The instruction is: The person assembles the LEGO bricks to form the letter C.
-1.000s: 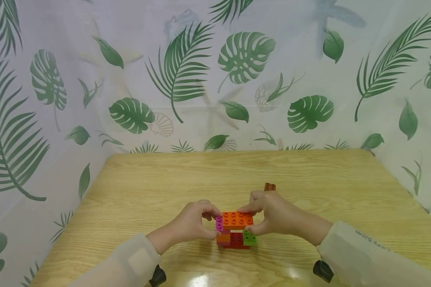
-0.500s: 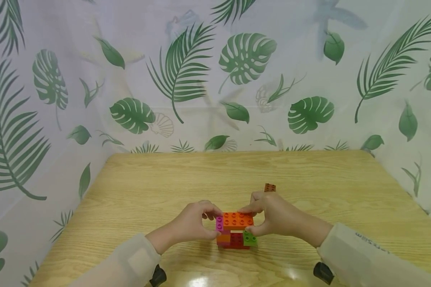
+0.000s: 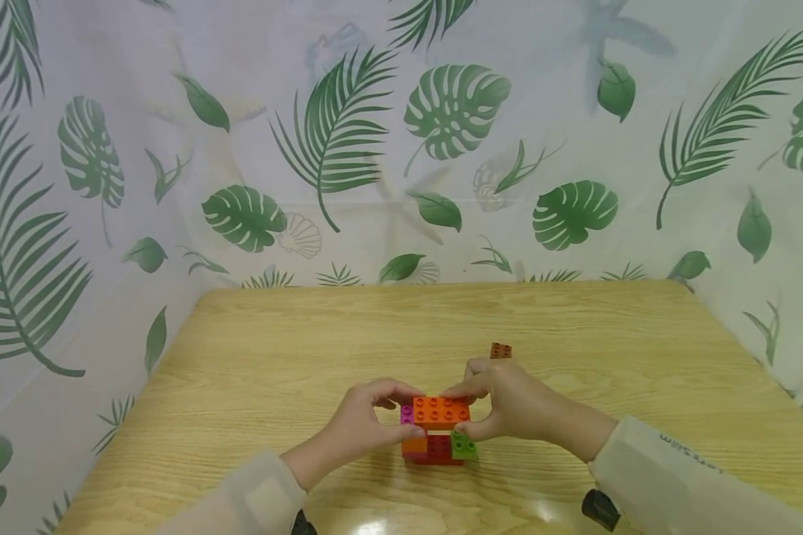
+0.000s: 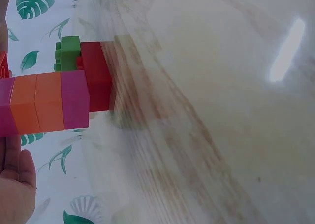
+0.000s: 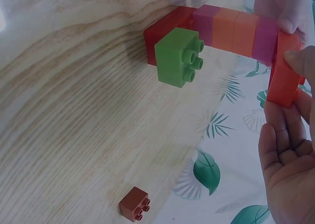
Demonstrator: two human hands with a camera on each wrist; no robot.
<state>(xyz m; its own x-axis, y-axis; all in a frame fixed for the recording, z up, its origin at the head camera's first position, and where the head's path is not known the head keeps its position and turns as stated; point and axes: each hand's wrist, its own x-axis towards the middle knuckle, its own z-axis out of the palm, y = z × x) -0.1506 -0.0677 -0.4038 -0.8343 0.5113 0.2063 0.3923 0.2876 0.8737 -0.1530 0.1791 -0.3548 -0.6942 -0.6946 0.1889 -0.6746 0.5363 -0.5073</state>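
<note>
A toy building-brick structure stands on the table. Its red base brick (image 5: 165,29) carries a green brick (image 3: 464,444) on the right. On the left rises a stack of purple and orange bricks (image 4: 49,103). A long orange brick (image 3: 442,412) lies at the stack's top, reaching out over the green brick with a gap between. My right hand (image 3: 515,399) pinches this orange brick at its right end, thumb in front and fingers behind. My left hand (image 3: 361,422) pinches the stack's top beside the orange brick's left end. Its fingertips are partly hidden.
A small brown brick (image 3: 501,350) lies on the wooden table (image 3: 294,334) behind my right hand. A leaf-patterned cloth (image 3: 375,171) hangs around the table's back and sides.
My left thumb and fingers have shifted slightly right, toward the orange brick's left end. The right hand keeps its hold, and the bricks look the same.
</note>
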